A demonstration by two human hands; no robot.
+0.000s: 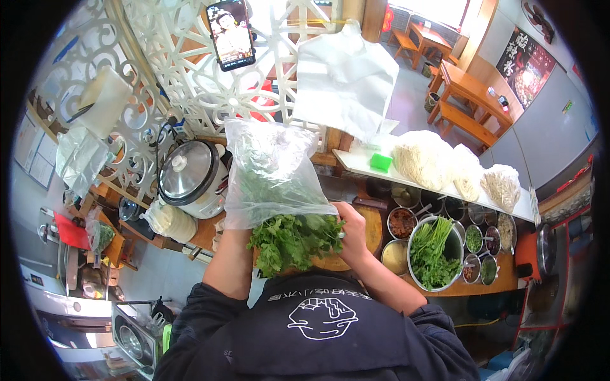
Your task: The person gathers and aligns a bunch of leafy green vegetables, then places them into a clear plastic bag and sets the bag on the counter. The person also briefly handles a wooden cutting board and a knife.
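A clear plastic bag [276,176] of cilantro hangs before me, its opening turned towards my chest. Leafy cilantro [295,243] sticks out of that opening, and more green shows dimly through the film. My right hand [353,231] grips the bag's edge at the right, close against the leaves. On the left my forearm reaches up to the bag; my left hand is hidden by the bag and leaves, so its grip cannot be seen. Beneath the cilantro lies a round wooden chopping board [367,224], partly covered.
A metal pot [413,271] of cilantro stands right of the board, among several condiment containers [402,224]. Bagged noodles [424,159] sit on a white shelf [357,159]. Left are a rice cooker [188,171] and a bagged stack of pale discs [169,221]. Plastic bags [343,81] hang ahead beside a phone [231,35].
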